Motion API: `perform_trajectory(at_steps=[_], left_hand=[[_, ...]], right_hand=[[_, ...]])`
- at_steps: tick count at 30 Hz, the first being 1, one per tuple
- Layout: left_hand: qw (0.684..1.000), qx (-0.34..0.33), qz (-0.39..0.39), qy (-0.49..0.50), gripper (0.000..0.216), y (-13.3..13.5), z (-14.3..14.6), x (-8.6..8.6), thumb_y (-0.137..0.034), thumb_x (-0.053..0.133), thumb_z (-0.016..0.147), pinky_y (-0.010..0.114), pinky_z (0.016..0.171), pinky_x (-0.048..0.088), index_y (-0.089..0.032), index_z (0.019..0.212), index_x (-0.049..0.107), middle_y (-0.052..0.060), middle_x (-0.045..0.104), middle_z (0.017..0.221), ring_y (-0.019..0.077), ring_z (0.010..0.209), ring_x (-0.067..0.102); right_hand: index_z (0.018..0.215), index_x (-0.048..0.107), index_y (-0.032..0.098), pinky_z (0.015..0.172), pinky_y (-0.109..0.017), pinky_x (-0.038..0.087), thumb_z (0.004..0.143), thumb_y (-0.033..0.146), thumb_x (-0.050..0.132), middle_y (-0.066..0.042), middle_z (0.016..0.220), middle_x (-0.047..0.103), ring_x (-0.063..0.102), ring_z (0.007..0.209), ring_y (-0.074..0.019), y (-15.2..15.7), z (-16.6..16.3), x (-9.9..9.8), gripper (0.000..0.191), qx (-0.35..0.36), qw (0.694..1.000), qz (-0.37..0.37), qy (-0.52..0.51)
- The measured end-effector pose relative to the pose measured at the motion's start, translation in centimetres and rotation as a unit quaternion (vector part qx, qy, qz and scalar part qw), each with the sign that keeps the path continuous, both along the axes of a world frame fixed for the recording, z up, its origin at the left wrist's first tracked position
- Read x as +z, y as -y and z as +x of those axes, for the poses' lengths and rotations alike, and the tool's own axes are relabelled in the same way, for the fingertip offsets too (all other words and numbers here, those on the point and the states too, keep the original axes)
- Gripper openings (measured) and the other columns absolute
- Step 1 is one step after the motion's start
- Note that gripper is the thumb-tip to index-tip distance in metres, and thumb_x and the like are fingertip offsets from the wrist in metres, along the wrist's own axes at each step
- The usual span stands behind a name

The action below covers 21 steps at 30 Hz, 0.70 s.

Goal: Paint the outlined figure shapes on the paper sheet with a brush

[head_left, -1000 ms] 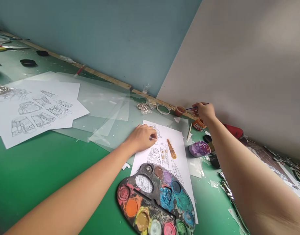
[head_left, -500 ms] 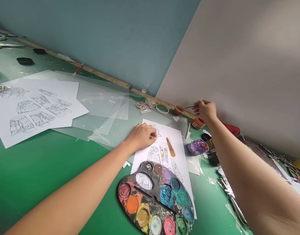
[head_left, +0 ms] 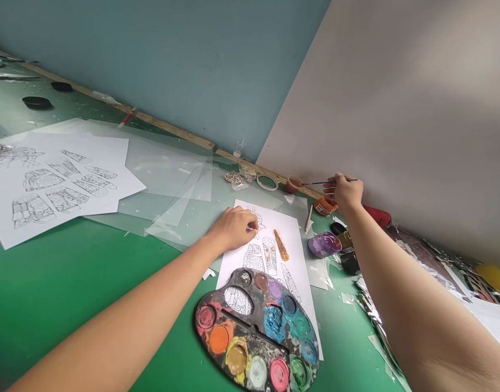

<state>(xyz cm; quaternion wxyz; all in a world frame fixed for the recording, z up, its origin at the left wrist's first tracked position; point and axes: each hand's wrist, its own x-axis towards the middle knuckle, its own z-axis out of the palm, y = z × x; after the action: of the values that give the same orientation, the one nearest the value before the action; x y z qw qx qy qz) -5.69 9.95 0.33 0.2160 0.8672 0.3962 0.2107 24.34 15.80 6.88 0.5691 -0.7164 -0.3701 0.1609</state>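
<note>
My right hand (head_left: 345, 191) is closed round a thin paintbrush (head_left: 321, 183) with a blue handle. The brush's tip points left, at the rim of a small cup of reddish-brown liquid (head_left: 294, 184). My left hand (head_left: 234, 228) lies on the upper left of a white printed sheet (head_left: 290, 223). Its fingers are curled towards the thumb; what they hold, if anything, is hidden. On that sheet are line-drawn patterned shapes, one of them a narrow piece painted golden brown (head_left: 281, 245). A paint palette (head_left: 255, 330) with several coloured wells covers the sheet's lower part.
Right of the sheet stand an orange paint jar (head_left: 325, 206) and a purple paint jar (head_left: 324, 244). Bags of beads (head_left: 236, 179) and a tape ring (head_left: 267, 182) lie near the wall. Printed papers (head_left: 106, 190) and clear plastic sheets (head_left: 172, 174) spread leftward on the green table (head_left: 111, 283).
The paintbrush has tilted closer to level, with my right hand slightly lower. My left hand stays on the sheet. The whole view has shifted a little.
</note>
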Motion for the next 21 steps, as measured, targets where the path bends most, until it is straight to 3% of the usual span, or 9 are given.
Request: perform_trajectory(at_steps=[11,17,21], left_hand=[[1.000,0.001,-0.005,0.002,0.011,0.0,0.0,0.0,-0.019,0.057,0.084,0.040,0.091,0.044,-0.021,0.082,0.067,0.003,0.076,0.098,0.0250,0.104,0.062],[1.000,0.001,-0.004,0.000,0.013,0.0,0.0,0.1,-0.020,0.056,0.084,0.040,0.092,0.045,-0.021,0.082,0.068,0.003,0.076,0.098,0.0250,0.103,0.063],[1.000,0.004,-0.007,0.000,0.013,-0.2,0.0,0.2,-0.023,0.057,0.084,0.040,0.093,0.046,-0.021,0.084,0.070,0.004,0.076,0.096,0.0250,0.102,0.063]], right_hand=[[0.063,0.058,0.016,0.033,-0.017,0.045,0.094,0.014,0.047,0.002,0.051,0.059,0.053,0.038,-0.0086,0.4,0.1,0.7,0.032,0.003,0.999,0.029,-0.015],[0.064,0.062,0.014,0.034,-0.018,0.045,0.086,0.007,0.053,0.000,0.050,0.060,0.053,0.038,-0.0089,0.6,-1.0,0.8,0.025,0.035,0.999,0.009,-0.026],[0.067,0.060,0.015,0.039,-0.019,0.047,0.088,0.010,0.051,0.002,0.052,0.059,0.052,0.039,-0.0082,2.1,-0.7,2.9,0.024,0.024,0.998,0.036,-0.050]])
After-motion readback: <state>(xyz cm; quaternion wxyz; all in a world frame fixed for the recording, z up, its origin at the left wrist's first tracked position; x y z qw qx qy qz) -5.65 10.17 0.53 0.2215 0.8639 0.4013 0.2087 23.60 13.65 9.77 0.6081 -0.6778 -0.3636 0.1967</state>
